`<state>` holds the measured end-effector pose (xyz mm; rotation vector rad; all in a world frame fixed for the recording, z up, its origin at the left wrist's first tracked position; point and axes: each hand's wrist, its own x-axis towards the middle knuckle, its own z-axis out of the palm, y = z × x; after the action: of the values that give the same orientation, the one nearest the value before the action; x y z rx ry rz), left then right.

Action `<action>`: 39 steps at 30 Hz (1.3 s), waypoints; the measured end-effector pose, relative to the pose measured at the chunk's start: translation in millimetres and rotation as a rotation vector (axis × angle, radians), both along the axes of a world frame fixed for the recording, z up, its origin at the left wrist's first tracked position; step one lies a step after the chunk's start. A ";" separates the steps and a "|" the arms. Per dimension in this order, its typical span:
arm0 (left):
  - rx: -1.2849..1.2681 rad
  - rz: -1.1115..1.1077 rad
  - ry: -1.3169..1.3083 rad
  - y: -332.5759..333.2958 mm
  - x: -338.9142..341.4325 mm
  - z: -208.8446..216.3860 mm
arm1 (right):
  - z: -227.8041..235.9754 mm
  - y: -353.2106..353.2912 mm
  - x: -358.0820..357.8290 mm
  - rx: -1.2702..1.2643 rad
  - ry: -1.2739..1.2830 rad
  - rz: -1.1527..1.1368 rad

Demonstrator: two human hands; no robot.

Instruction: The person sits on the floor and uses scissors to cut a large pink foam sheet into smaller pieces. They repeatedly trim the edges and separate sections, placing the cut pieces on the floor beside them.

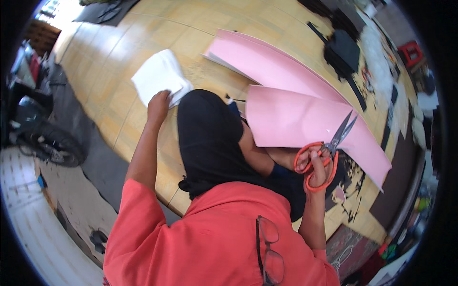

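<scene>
A small stack of soft white sheets (pixel 157 74) lies on the tiled floor, ahead and to the left of my knee. My left hand (pixel 159 106) is at its near corner, fingers curled in against the edge. On the other side, my right hand (pixel 318 168) holds a pair of scissors (pixel 337 140) by the orange handles, with fingers through the loops. The blades point up and away, slightly apart. Just beyond them, two large curved pink sheets (pixel 291 117) lie partly overlapping, beside my bent legs.
Dark scraps (pixel 354 190) litter the floor right of the scissors. A black bag (pixel 341 53) with a strap lies at the far right, near clear plastic wrap (pixel 377 62) and a red stool (pixel 410 53). At left, a motorcycle wheel (pixel 55 143) stands beside a dark mat (pixel 90 136).
</scene>
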<state>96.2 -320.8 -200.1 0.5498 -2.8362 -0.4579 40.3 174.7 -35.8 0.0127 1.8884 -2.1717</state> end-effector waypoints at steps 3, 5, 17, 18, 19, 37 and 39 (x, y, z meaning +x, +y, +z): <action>0.054 0.041 0.055 0.5 9.2 -27.2 | 5.4 17.5 -2.8 0.077 0.003 -0.146; 0.137 0.031 -0.062 -28.2 12.5 -30.8 | 2.0 33.6 -4.7 0.087 0.026 -0.210; 1.841 -0.714 -0.832 292.6 -13.0 117.4 | -60.2 92.5 13.3 0.074 -0.015 -0.559; 2.140 -0.499 -0.946 323.4 -13.4 92.2 | -62.1 93.9 12.9 0.066 -0.010 -0.549; 2.418 -0.234 -1.052 347.2 -19.5 78.9 | -64.2 95.6 13.0 0.054 -0.011 -0.540; 1.462 -0.079 -0.307 262.7 -179.3 109.5 | -75.8 112.6 9.1 -0.130 -0.068 -0.492; 1.487 -0.009 -0.288 263.6 -169.4 92.9 | -74.0 111.4 9.5 -0.120 -0.075 -0.498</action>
<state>-73.3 -57.2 -107.2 0.7982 -2.1640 -2.6210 49.8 286.1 -109.7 0.5919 1.8555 -2.5477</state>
